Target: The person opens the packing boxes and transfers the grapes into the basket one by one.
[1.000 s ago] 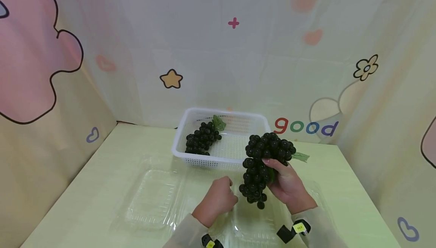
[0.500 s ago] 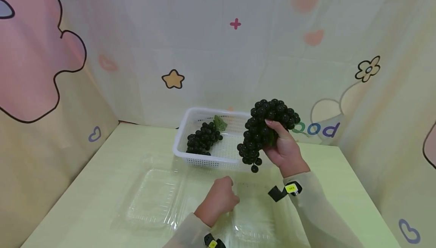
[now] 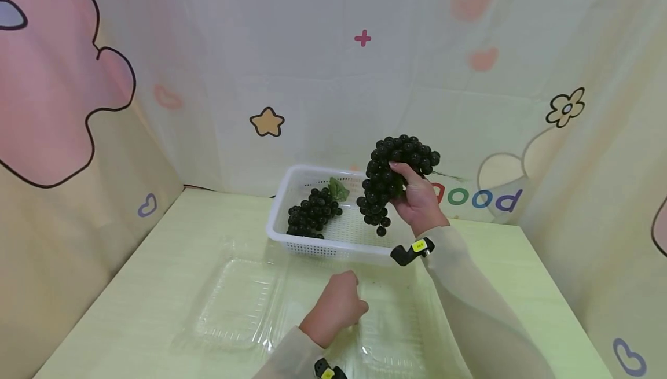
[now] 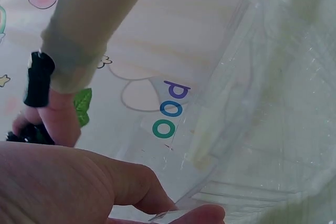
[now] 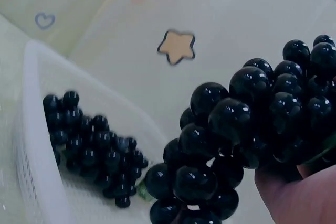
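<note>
My right hand (image 3: 418,198) grips a bunch of dark grapes (image 3: 388,173) and holds it up over the right part of a white perforated basket (image 3: 333,246). In the right wrist view the held grapes (image 5: 231,124) fill much of the right side, with the thumb beneath them. A second bunch of dark grapes (image 5: 97,148) with a green leaf lies in the basket's left part. Low in front, my left hand (image 3: 336,306) pinches the edge of a clear plastic container (image 4: 252,182) between thumb and finger, as the left wrist view shows.
Another clear plastic container (image 3: 237,298) lies on the pale table (image 3: 130,304) to the left. A patterned curtain (image 3: 312,78) hangs right behind the basket, and further curtains close off both sides.
My right hand has lifted the bunch of grapes up and away from the clear container, then leftward over the basket. My left hand has stayed in nearly the same place.
</note>
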A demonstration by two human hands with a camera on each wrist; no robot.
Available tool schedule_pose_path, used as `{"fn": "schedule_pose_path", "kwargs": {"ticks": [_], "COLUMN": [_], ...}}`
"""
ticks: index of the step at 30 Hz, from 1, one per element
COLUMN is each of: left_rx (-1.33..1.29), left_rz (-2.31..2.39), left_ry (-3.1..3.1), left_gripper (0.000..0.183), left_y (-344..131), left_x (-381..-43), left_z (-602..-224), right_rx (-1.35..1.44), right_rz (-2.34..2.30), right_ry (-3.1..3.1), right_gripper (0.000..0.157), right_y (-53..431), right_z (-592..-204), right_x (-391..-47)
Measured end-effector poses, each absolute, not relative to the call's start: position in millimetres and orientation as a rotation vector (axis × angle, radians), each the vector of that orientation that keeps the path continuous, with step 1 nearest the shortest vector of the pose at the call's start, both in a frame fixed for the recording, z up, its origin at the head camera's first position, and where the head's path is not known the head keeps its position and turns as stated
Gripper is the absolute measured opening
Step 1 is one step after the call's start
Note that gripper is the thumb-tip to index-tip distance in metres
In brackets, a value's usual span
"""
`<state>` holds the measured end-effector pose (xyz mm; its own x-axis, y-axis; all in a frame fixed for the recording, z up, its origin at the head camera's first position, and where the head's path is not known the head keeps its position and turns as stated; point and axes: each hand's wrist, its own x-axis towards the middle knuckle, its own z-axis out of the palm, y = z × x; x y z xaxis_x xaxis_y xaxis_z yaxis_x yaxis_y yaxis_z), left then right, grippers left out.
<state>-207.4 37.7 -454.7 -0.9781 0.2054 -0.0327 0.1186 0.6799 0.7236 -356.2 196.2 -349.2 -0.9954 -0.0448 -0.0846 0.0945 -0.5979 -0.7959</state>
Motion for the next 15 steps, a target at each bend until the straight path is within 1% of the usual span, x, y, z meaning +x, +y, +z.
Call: {"fn": "schedule_pose_path", "kwargs": {"ticks": [2,7,9,13,15], "left_rx": [0.269,0.243,0.234,0.238,0.242], "left_rz": [1.197,1.216,1.213,1.204,1.197], "left_ry": [2.772,2.728,2.722,2.745,2.758], "left_gripper": [0.028,0.028,0.029,0.028,0.027], "left_y": [38.6,40.4,40.6,40.0,39.6], "left_x": [-207.9,-209.8,-210.2,-209.7,-209.2], "left_z": [-454.0,-454.3,-454.5,-454.9,-455.3], "right_rx": [0.147,0.297,0.35,0.456,0.498], "right_rz": [-2.718,-2.62,-2.584,-2.523,-2.495], "right_ry": [1.409,1.523,1.563,1.576,1.54], "right_gripper": [0.055,0.073,0.078,0.082,0.08], "right_y": [196.1,196.3,195.9,192.5,190.0], "right_z": [-356.5,-379.7,-389.4,-405.6,-411.1], "right_x": [-363.8,-379.0,-383.6,-390.6,-393.8]}}
